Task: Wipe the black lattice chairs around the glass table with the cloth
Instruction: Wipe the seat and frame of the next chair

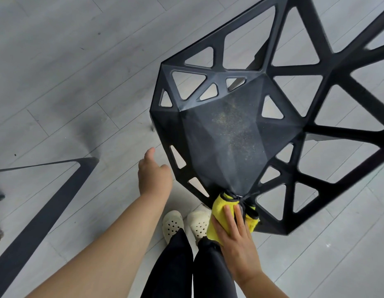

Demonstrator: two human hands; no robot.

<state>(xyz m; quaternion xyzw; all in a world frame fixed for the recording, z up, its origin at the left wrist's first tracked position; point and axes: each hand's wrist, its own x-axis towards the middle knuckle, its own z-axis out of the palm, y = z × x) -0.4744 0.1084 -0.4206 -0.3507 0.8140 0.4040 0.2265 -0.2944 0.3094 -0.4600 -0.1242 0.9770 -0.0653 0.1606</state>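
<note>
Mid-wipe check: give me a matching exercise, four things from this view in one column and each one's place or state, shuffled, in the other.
Things:
1. cloth
2. left hand
3. chair seat
4. shoes

Place or state:
A. speckled with dust
B. under the right hand, at the seat's near edge
C. white, on the floor
D. open, holding nothing, beside the seat

Pairs: 1-B, 2-D, 3-A, 4-C
</note>
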